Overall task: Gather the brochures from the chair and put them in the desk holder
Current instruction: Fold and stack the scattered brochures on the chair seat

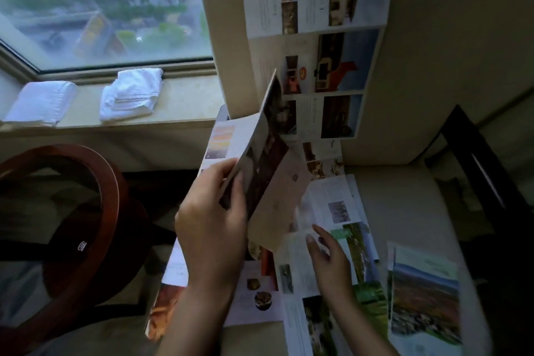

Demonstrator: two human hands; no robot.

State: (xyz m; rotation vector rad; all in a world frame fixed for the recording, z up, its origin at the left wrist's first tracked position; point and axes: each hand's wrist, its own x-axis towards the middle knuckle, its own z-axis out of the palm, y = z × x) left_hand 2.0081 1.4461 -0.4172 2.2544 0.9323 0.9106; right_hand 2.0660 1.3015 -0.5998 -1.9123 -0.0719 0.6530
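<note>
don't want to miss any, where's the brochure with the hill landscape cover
Head view, lower right: the landscape brochure lies flat on the chair seat, just right of the right hand, beside the other brochures.

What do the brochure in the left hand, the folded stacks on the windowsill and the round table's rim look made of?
Brochure: thin printed paper, seemingly coated; it flexes where the left hand grips it. Folded stacks: white cloth, probably towels; soft layered edges. Table rim: reddish-brown wood, apparently varnished; edge highlight.
</note>
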